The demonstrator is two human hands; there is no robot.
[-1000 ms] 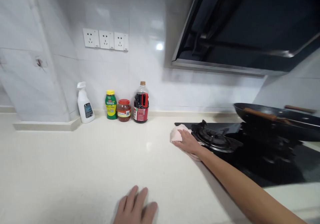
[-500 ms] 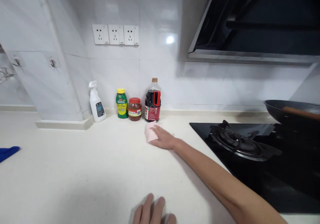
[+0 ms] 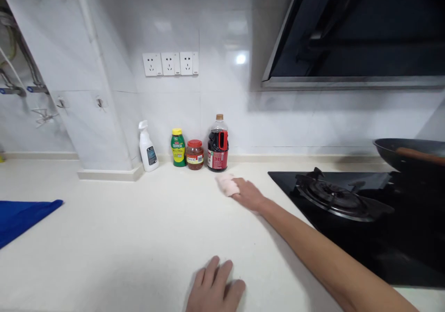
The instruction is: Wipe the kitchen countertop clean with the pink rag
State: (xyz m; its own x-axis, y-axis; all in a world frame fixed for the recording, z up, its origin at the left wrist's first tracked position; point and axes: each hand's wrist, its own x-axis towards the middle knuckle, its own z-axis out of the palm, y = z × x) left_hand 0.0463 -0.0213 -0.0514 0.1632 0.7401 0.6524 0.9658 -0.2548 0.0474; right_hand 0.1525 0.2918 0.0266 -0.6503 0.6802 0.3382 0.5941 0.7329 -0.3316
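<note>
My right hand [image 3: 251,194] reaches across the white countertop [image 3: 167,228] with its fingers closed on a pale pink cloth [image 3: 227,184], which lies pressed to the surface. Just behind the cloth stands a large dark sauce bottle [image 3: 218,149] with a red handle and brown cap. To its left are a red-lidded glass jar [image 3: 195,155] and a green bottle with a yellow cap [image 3: 178,149]. Near the front edge of the view, my left hand [image 3: 213,289] rests on the counter, fingers apart and holding nothing.
A white spray bottle [image 3: 148,149] leans by the wall pillar. Blue fabric [image 3: 24,217] lies at the far left. On the right are a black gas stove [image 3: 375,251] and a wok [image 3: 399,154] with a wooden handle, below a dark range hood [image 3: 354,34].
My right hand has slid the cloth rightward and slightly toward me, away from the sauce bottle. The view has shifted left, and more of my left hand and the blue fabric shows.
</note>
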